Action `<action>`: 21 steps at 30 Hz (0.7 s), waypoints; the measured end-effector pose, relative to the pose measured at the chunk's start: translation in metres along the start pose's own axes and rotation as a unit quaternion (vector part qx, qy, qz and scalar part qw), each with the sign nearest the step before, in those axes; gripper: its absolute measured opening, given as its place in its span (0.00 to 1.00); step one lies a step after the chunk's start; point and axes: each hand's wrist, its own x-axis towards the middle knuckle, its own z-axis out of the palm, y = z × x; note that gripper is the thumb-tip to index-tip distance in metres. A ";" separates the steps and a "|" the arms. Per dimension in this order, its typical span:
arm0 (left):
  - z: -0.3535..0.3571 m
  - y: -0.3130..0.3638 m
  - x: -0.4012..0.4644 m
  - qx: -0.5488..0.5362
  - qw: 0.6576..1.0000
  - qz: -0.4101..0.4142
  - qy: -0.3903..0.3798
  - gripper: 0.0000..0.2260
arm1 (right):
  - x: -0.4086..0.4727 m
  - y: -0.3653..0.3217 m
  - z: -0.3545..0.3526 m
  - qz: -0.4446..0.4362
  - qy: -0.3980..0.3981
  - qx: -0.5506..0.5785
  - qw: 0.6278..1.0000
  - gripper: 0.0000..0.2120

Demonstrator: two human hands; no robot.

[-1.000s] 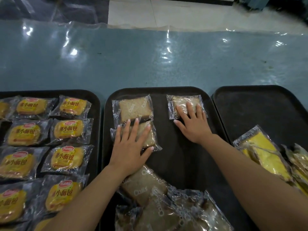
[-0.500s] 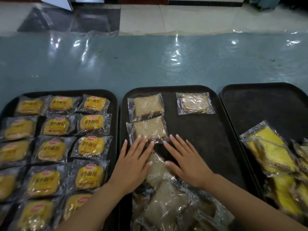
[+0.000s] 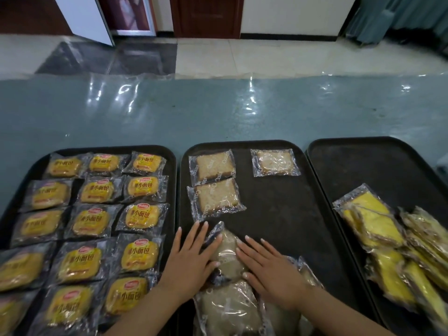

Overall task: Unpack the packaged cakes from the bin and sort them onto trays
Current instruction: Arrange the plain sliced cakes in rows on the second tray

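We have one head view, looking forward and down from close above three trays [image 3: 300, 214] on a table [image 3: 218, 112], floor and doors beyond.

We see both hands pulled back from far rows toward near pile on middle tray [image 3: 278, 214]. Left hand [image 3: 191, 260] off second brown cake [image 3: 214, 197]; right hand [image 3: 269, 265] off far cake [image 3: 275, 162] (now lying free). Both hands now flat, flanking tilted brown packet [image 3: 226, 253] atop pile, fingers touching it.
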 end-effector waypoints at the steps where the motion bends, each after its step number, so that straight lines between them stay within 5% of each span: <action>1: 0.000 0.001 0.004 0.004 1.000 0.011 0.005 0.25 | -0.002 0.000 -0.002 0.007 0.000 -0.004 1.000 0.26; 9: -0.018 0.014 0.043 0.061 0.997 0.036 0.027 0.28 | -0.005 0.011 -0.021 -0.013 0.038 -0.007 0.999 0.20; 13: -0.021 0.008 0.061 0.023 0.999 -0.008 0.036 0.29 | 0.004 0.017 -0.020 -0.058 -0.010 -0.009 0.998 0.21; 21: -0.019 -0.022 0.063 -0.007 1.000 0.003 -0.013 0.38 | -0.008 0.047 -0.020 0.019 -0.013 -0.007 1.000 0.23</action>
